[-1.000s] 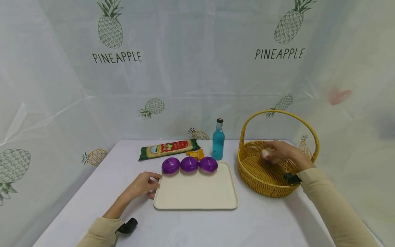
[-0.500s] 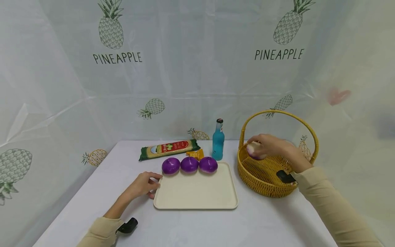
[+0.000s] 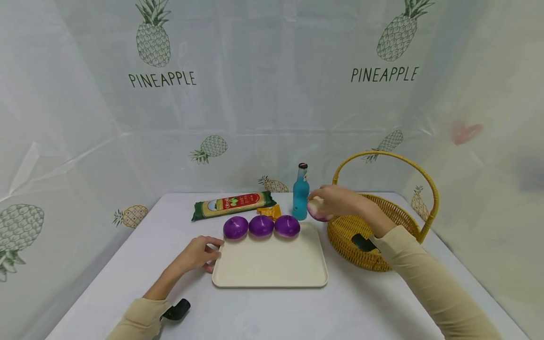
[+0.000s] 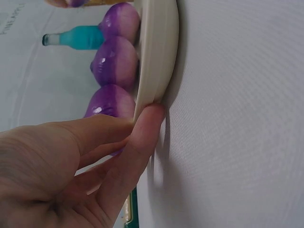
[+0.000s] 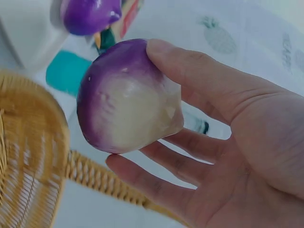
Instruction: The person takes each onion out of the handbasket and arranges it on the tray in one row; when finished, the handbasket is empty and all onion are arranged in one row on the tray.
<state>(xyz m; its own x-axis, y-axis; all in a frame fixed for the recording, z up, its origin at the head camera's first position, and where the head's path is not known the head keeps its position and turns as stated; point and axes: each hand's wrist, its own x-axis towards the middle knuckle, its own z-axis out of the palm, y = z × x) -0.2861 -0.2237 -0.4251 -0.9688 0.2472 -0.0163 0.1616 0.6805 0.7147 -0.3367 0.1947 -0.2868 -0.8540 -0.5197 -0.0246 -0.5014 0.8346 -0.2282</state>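
In the head view my right hand (image 3: 340, 200) holds a purple-and-white onion (image 3: 318, 209) between thumb and fingers, raised beside the basket's left rim. The right wrist view shows the same onion (image 5: 126, 102), its pale end toward the palm. At the left edge of the cream tray (image 3: 272, 264), my left hand (image 3: 195, 255) pinches the rim. Close up in the left wrist view, a fingertip (image 4: 149, 126) presses the outer side of the tray wall. Three purple onions (image 3: 261, 226) sit in a row along the tray's back edge.
A yellow woven basket (image 3: 352, 255) with a tall handle stands right of the tray. Behind the tray are a blue bottle (image 3: 300, 196), a small orange packet (image 3: 272, 212) and a long green-ended noodle packet (image 3: 233, 205). A pineapple-print sheet (image 3: 263, 104) hangs behind the table.
My right hand has lifted the onion out of the basket and carried it left past the rim, toward the bottle and tray. The left hand has kept its place at the tray.
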